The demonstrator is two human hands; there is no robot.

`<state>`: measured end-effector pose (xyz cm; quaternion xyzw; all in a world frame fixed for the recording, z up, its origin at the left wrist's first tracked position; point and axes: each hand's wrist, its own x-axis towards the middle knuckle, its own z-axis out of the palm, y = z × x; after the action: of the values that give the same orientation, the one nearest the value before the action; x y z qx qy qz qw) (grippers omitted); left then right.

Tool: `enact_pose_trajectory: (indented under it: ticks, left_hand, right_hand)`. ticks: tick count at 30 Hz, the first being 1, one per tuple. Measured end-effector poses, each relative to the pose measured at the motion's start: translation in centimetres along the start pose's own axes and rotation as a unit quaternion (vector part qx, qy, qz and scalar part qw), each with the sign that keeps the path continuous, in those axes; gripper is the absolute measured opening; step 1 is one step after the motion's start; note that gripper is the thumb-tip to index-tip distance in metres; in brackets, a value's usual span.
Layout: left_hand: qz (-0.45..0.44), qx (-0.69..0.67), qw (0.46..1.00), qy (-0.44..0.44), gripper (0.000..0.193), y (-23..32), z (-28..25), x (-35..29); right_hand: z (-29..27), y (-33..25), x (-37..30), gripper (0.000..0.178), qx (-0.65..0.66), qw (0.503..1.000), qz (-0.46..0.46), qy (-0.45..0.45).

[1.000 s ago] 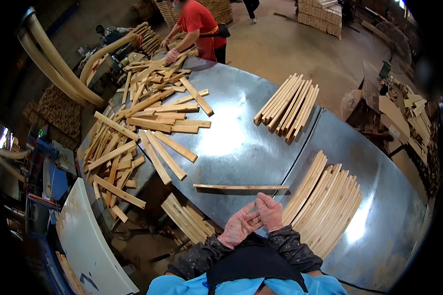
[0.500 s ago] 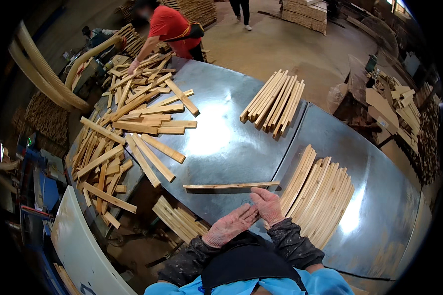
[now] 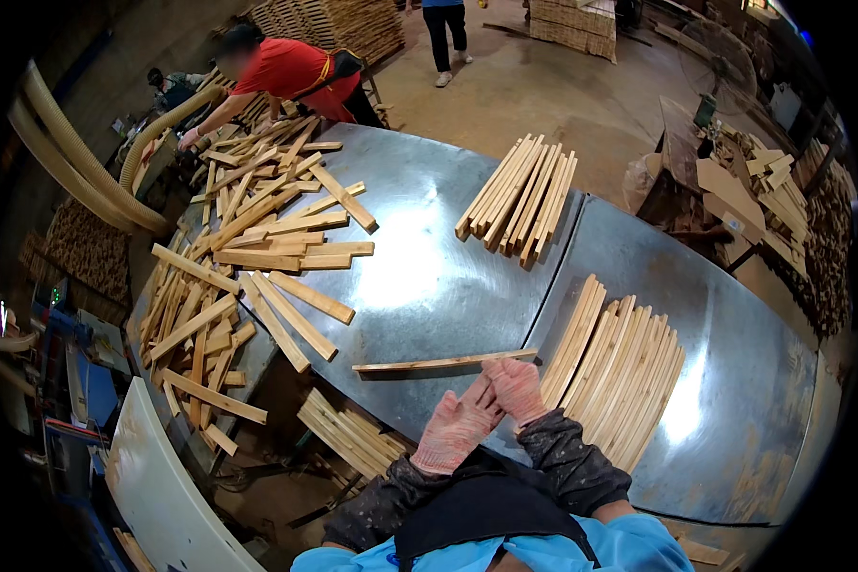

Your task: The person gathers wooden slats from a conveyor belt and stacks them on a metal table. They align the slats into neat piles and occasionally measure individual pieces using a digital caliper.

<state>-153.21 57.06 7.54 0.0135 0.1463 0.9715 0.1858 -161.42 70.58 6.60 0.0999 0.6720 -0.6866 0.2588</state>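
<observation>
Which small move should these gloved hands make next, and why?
Perhaps the right hand should grasp the lone wooden strip: it lies close beside that hand, and neither this nor the left hand appears to hold wood. The row of strips is close on the right.

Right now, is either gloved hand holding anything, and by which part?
Nothing visible is held: the left hand and right hand meet at the fingers, with a lone wooden strip lying beyond them.
</observation>
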Motion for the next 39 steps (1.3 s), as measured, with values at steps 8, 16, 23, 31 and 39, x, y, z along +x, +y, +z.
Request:
enact_pose_trajectory:
  ticks: [8,16,23,31,39]
  left_hand:
    - [-0.062,0.132,0.964,0.220,0.061,-1.3,-5.8,-1.2]
    - [-0.059,0.212,0.886,0.407,0.035,-4.6,-7.9,-0.3]
    - [-0.008,0.291,0.913,0.285,0.050,-6.8,-10.1,1.1]
    - [-0.060,0.581,0.809,0.067,0.033,-7.5,-10.3,-0.3]
    - [-0.149,0.623,0.768,-0.001,0.041,-4.0,-2.2,-1.4]
  right_hand:
    - [0.2,1.5,-0.1,0.031,-0.026,0.997,-0.054,-0.041]
    - [0.8,6.6,0.7,0.047,-0.117,0.991,-0.048,-0.031]
    - [-1.7,9.8,6.7,0.052,-0.158,0.984,-0.077,0.017]
    - [-5.3,13.1,9.7,0.047,-0.199,0.970,-0.108,0.087]
    - [-12.0,14.0,9.1,0.047,-0.304,0.941,-0.078,0.130]
